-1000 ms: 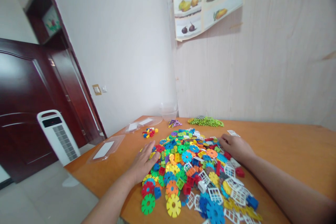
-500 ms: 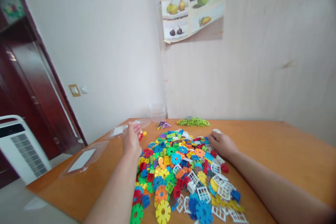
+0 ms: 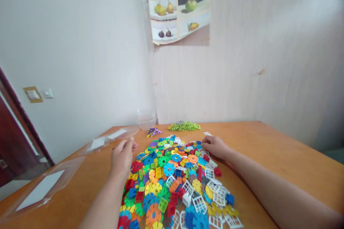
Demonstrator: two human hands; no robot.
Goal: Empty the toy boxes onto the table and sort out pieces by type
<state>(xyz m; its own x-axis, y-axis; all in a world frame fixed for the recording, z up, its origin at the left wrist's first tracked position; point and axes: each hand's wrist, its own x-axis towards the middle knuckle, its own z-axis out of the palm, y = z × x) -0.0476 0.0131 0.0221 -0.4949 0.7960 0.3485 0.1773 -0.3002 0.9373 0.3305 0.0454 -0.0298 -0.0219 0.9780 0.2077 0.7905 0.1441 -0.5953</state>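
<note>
A heap of coloured plastic building pieces [image 3: 172, 175] (notched discs, small squares, white lattice panels) lies on the orange wooden table [image 3: 282, 157]. My left hand [image 3: 122, 157] is at the heap's left edge, just above the table. Its fingers are curled around a small cluster of coloured pieces, of which only a red bit shows at the fingertips. My right hand [image 3: 215, 146] rests on the far right edge of the heap. Its fingers are bent down among the pieces, and what they hold, if anything, is hidden.
Behind the heap are a pile of green pieces [image 3: 184, 126], a small purple cluster [image 3: 153, 132] and a clear tub [image 3: 146, 118] against the wall. Clear plastic lids [image 3: 110, 136] [image 3: 40, 189] lie along the table's left edge. A loose white panel [image 3: 208, 134] sits beyond my right hand.
My left hand rose off the heap, reached to the small multicolour cluster at the far left and closed on it. My head turned right. My right hand stayed on the heap.
</note>
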